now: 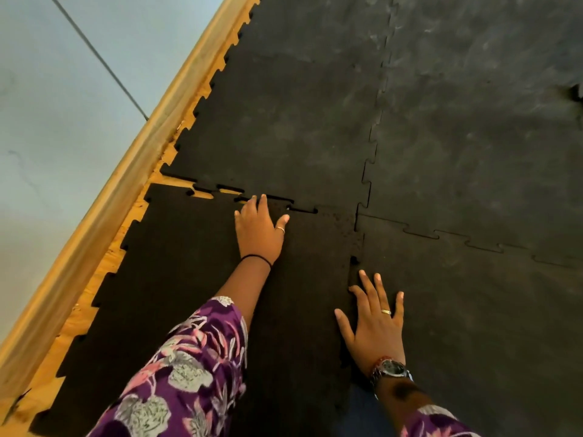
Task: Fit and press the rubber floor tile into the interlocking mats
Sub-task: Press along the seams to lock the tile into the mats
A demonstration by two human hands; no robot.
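The left hand [259, 230] lies flat, fingers spread, pressing the far toothed edge of the rubber floor tile [176, 294]. The right hand [373, 323] is splayed palm-down on the tile's right seam. The dark, matte, grainy tile runs lengthwise away from the person, beneath both hands. Beyond the left fingertips its jigsaw teeth sit partly unseated against the interlocking mats [441, 127], with wooden floor [202, 194] showing through. A wooden skirting [126, 171] lies left.

Yellow wooden floor [104, 266], black interlocking mats [457, 121] — darker rubber tile [176, 279] laid beside.
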